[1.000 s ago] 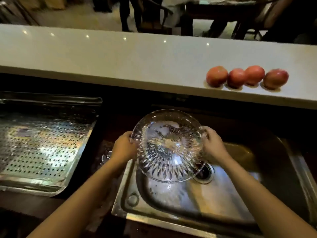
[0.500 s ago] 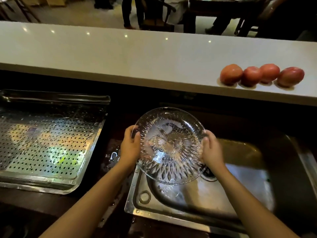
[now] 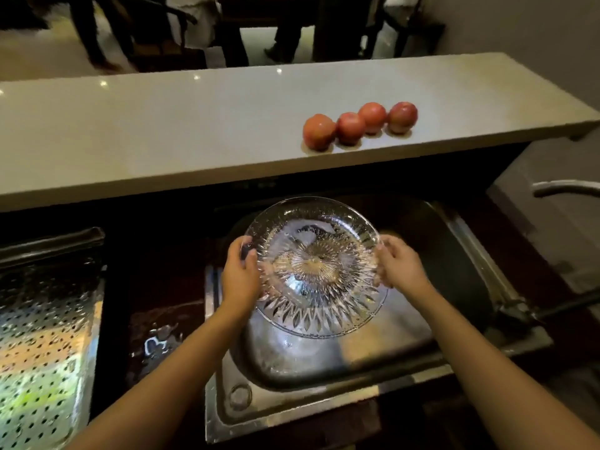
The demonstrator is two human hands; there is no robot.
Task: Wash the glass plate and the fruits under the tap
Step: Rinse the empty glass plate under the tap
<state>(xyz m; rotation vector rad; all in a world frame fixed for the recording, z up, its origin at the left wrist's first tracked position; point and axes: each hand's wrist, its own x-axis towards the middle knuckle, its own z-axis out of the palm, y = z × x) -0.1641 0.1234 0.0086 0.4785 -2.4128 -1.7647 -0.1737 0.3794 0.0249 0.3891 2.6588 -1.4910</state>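
**Mia:** Where is the glass plate (image 3: 315, 264)?

**Ben:** Right in the middle, held up over the metal sink (image 3: 324, 368). It does not touch the sink. Its cut-glass star pattern faces up at us, and wet patches shine on it.

**Mia:** Who holds it?

**Ben:** 2 bare hands. The left hand (image 3: 240, 277) grips the rim at the plate's 9 o'clock side, with the fingers curled round the edge. The right hand (image 3: 399, 267) grips the rim at 3 o'clock. That hand is a bit blurry, but its fingers wrap the edge too.

**Mia:** And the fruits?

**Ben:** 4 red fruits (image 3: 350, 128) sit in a row on the pale counter (image 3: 162, 134), at 1 o'clock from the plate. Each one is just beside the next. They are well apart from the hands.

**Mia:** Can you see the tap?

**Ben:** Only a bent bit of the tap (image 3: 565, 188), way out at 3 o'clock by the edge of the view. I can't see its tip.

**Mia:** What is at 9 o'clock?

**Ben:** A shiny metal tray with lots of little holes (image 3: 42, 336). It sits beside the sink, with a dark wet strip between them.
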